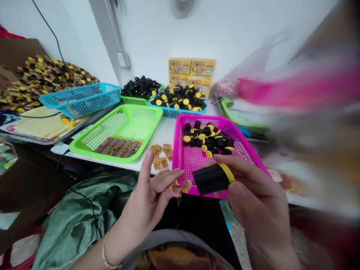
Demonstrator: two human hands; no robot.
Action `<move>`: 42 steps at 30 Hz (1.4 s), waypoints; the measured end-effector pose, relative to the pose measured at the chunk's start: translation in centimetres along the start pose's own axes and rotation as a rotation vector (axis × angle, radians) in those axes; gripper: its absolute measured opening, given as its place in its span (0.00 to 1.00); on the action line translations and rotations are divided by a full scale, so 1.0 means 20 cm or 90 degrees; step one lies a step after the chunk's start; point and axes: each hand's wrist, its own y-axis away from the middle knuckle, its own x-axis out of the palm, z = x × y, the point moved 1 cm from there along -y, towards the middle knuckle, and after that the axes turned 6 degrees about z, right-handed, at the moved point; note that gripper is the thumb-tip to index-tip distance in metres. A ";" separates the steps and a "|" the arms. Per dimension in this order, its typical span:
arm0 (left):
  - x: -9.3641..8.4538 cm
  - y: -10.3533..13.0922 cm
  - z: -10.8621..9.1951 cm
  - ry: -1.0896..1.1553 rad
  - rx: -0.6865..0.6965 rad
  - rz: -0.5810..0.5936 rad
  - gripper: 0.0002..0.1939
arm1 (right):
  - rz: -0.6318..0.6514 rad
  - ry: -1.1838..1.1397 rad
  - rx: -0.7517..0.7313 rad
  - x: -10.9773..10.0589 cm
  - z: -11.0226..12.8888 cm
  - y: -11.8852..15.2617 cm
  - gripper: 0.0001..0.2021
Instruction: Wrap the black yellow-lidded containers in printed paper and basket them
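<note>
My right hand (253, 202) holds a black cylinder with a yellow band (212, 180) between thumb and fingers, lying nearly sideways over the front edge of the pink basket (219, 119). Close to its left, my left hand (153, 191) pinches a small orange printed piece (182, 185) at its fingertips. The piece and the cylinder look slightly apart. Several black and yellow cylinders (208, 137) lie in the pink basket. Small printed orange pieces (160, 163) lie on the white table (167, 127) left of that basket.
A green basket (149, 112) holds rows of wrapped pieces (119, 147). Behind are blue baskets (97, 98), black parts (142, 88) and yellow boxes (192, 73). A large pile of yellow and black items (45, 77) stands at left. Blurred plastic (309, 112) fills the right side.
</note>
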 end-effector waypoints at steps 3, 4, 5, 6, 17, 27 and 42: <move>0.00 -0.02 0.00 -0.023 0.059 0.049 0.51 | 0.041 0.083 -0.002 0.00 0.01 -0.02 0.15; 0.00 -0.02 0.00 -0.023 0.076 0.052 0.51 | 0.060 0.109 -0.006 0.00 0.01 -0.02 0.16; 0.00 -0.02 0.00 -0.020 0.090 0.046 0.51 | 0.076 0.129 -0.007 0.00 0.00 -0.02 0.17; 0.00 -0.02 -0.01 -0.014 0.099 0.033 0.50 | 0.083 0.145 -0.006 0.00 -0.01 -0.02 0.18; -0.01 0.00 -0.02 0.019 0.024 -0.018 0.51 | -0.033 0.089 -0.009 -0.05 0.00 -0.01 0.13; -0.01 0.01 -0.02 0.017 0.061 -0.002 0.53 | 0.098 0.105 0.032 -0.02 -0.01 -0.02 0.12; 0.01 0.00 -0.14 0.255 -0.045 -0.043 0.57 | 0.188 0.061 0.002 0.02 -0.02 -0.03 0.22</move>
